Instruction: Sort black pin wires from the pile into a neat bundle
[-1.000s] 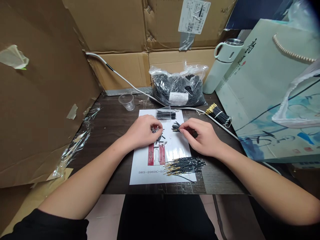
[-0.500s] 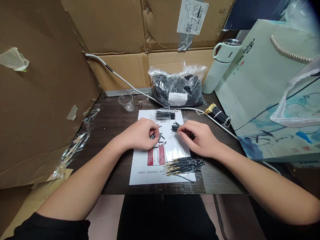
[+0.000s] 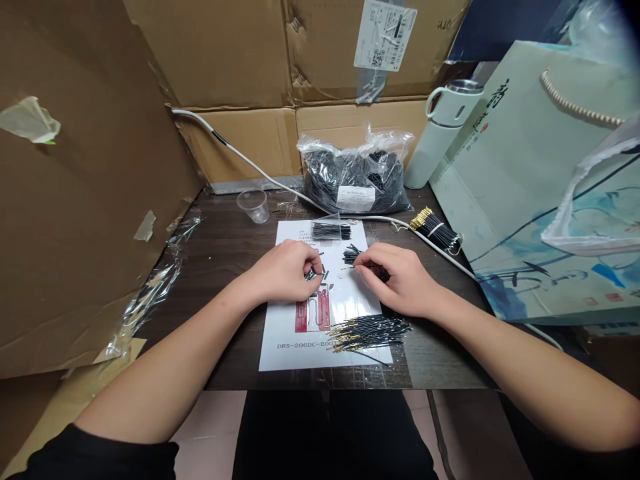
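Observation:
Over the printed sheet (image 3: pixel 280 347), my left hand (image 3: pixel 287 272) is closed, thumb and forefinger pinched together; whatever is between them is too small to name. Short black tube pieces (image 3: pixel 324 275) lie beside and under its fingertips. My right hand (image 3: pixel 400 277) is closed in a pinch on a thin black wire, whose gold tip (image 3: pixel 346 268) points left toward the other hand. Just behind its fingers lies a small bundle of black wires (image 3: pixel 352 253). A loose pile of black wires with gold ends (image 3: pixel 370 333) rests nearer me, on the sheet's front right.
Behind the sheet stand a clear holder with black pieces (image 3: pixel 332 231), a plastic bag of black parts (image 3: pixel 356 177) and a clear cup (image 3: pixel 254 207). A white cable (image 3: pixel 250 163) crosses the back. At right are a tied wire bundle (image 3: pixel 435 228), a bottle (image 3: pixel 435 150) and a paper bag (image 3: pixel 510 200).
My left hand has shifted very slightly to the right and its fingers have moved a little. A gold tip now shows at my right fingertips, while that hand stays nearly in place.

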Demonstrator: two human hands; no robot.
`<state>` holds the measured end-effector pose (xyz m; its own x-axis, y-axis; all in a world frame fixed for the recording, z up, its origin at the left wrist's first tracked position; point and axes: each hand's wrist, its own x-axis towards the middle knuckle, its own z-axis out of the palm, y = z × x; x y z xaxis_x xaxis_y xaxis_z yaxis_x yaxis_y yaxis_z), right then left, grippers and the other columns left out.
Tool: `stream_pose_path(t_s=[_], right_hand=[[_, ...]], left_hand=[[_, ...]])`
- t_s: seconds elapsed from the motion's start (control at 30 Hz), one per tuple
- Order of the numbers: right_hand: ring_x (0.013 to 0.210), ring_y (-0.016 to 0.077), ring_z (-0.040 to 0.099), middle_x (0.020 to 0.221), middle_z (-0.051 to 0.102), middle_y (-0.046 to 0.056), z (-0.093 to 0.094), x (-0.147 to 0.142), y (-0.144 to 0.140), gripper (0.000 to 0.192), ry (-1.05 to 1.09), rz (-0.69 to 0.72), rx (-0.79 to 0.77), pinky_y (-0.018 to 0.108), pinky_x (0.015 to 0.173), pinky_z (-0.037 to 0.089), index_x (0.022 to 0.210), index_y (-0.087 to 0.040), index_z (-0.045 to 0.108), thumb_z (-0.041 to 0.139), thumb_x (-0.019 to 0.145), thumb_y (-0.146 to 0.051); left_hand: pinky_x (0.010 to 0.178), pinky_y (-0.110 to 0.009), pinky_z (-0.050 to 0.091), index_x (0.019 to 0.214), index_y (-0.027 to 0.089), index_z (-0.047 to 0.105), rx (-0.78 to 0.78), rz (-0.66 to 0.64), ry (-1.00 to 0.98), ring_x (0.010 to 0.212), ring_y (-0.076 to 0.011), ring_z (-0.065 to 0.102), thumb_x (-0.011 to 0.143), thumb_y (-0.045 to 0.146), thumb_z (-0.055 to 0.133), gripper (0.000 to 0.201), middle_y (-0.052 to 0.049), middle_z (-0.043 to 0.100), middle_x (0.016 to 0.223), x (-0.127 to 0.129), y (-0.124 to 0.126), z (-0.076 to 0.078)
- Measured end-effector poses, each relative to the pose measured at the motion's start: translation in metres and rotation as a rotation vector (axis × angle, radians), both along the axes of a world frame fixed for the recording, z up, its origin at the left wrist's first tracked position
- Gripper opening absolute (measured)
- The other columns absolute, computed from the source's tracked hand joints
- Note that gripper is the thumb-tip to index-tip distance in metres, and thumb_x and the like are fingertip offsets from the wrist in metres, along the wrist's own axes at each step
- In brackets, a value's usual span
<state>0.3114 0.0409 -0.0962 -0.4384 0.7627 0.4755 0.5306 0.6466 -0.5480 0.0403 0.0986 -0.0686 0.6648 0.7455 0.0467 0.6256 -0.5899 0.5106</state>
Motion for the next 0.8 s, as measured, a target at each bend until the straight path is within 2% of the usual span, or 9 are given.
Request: stream_pose_path(t_s=[0.3,0.5,0.6,0.8], right_hand=[[0.078,0.0194,0.065,0.09,0.071,0.005,0.001,0.0,0.0,0.01,0.006,0.01,0.005,0.036,0.072,0.052,0.102,-0.02,0.071,0.061,0.105,-0.017],[0.077,0.0191,0.064,0.092,0.071,0.005,0.002,-0.002,-0.003,0.01,0.083,0.02,0.042,0.035,0.069,0.052,0.106,-0.021,0.07,0.062,0.106,-0.016],[0.077,0.0198,0.064,0.092,0.071,0.005,0.004,-0.003,-0.004,0.01,0.111,0.021,0.076,0.036,0.069,0.052,0.107,-0.021,0.07,0.063,0.105,-0.015],[0.076,0.0198,0.063,0.092,0.071,0.005,0.005,-0.003,-0.003,0.01,0.117,0.008,0.097,0.037,0.068,0.052,0.107,-0.021,0.07,0.063,0.105,-0.014]], left_hand=[[0.056,-0.028,0.04,0.069,0.02,0.075,-0.071,0.011,-0.014,0.056,-0.0145,0.054,0.076,0.014,0.071,0.01,0.001,0.063,0.062,0.003,-0.005,0.003],[0.068,-0.028,0.048,0.091,0.018,0.075,-0.033,-0.035,-0.303,0.073,-0.0145,0.062,0.09,0.019,0.07,0.005,-0.002,0.069,0.083,0.009,-0.009,-0.006],[0.071,-0.027,0.051,0.093,0.016,0.074,-0.031,-0.047,-0.413,0.076,-0.0143,0.063,0.093,0.017,0.07,0.005,-0.003,0.071,0.086,0.013,-0.012,-0.011],[0.07,-0.027,0.05,0.093,0.016,0.075,-0.039,-0.052,-0.427,0.074,-0.0138,0.062,0.093,0.017,0.07,0.005,-0.002,0.071,0.084,0.014,-0.012,-0.012]])
